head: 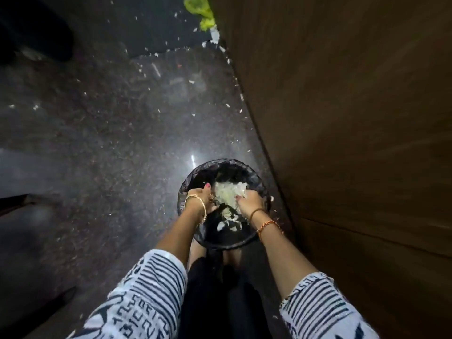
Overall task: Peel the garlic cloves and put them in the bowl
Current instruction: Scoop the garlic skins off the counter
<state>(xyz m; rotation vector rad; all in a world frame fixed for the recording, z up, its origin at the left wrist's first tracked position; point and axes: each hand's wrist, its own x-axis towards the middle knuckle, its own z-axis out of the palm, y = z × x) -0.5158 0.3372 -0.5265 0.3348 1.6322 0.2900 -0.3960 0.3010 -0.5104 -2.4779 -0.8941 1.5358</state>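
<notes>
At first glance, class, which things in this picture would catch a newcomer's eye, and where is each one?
Low in the middle, a round black bin stands on the dark speckled floor, with a pale heap of garlic skins inside it. Both hands reach in: the left hand at the near left rim, the right hand touching the heap. White flakes lie scattered over the floor, and a bright green scrap sits at the top beside a brown wall.

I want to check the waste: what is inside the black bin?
Inside the black bin, lined with a dark bag, lies a pile of pale garlic skins. The left hand and right hand cover what is below them.
</notes>
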